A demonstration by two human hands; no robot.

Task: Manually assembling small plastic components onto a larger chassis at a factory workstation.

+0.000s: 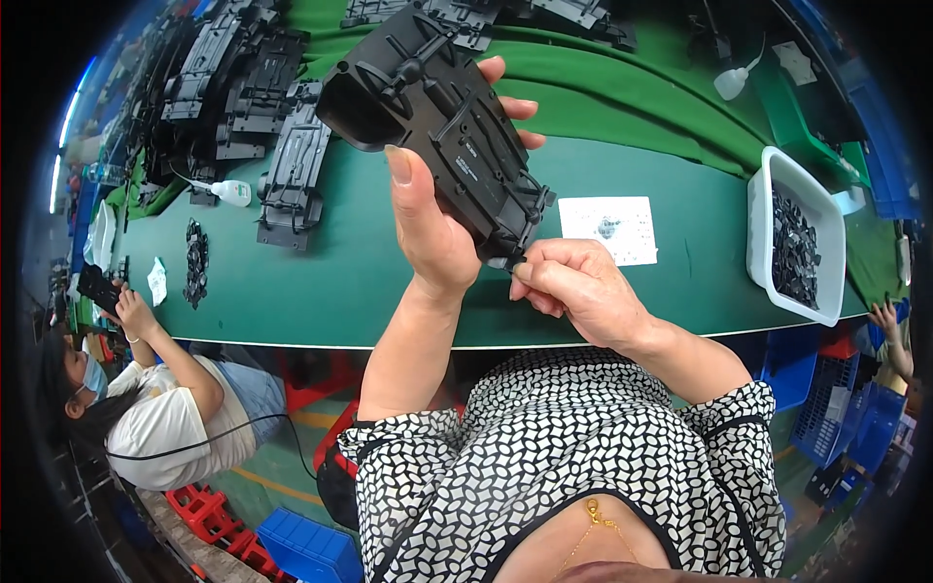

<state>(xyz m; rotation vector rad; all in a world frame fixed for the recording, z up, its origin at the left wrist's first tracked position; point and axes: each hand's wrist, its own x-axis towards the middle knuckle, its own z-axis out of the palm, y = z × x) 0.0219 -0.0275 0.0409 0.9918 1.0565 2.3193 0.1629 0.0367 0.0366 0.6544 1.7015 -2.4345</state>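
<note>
A long black plastic toy-car chassis (457,146) is tilted in the air above the table, its detailed face toward me. My left hand (432,228) grips it from beneath, with the thumb on the near left side and fingertips showing past the right edge. At its lower end my right hand (588,291) is closed, thumb and forefinger pinching a small black plastic part (503,262) against the chassis. The fingers hide most of that part, so its exact shape is unclear.
More black chassis (292,170) are piled at the left and back of the green table (369,282). A pale bin (826,291) of small black parts stands right, near a paper sheet (632,219). White squeeze bottles (233,192) lie about. A co-worker (175,408) sits left.
</note>
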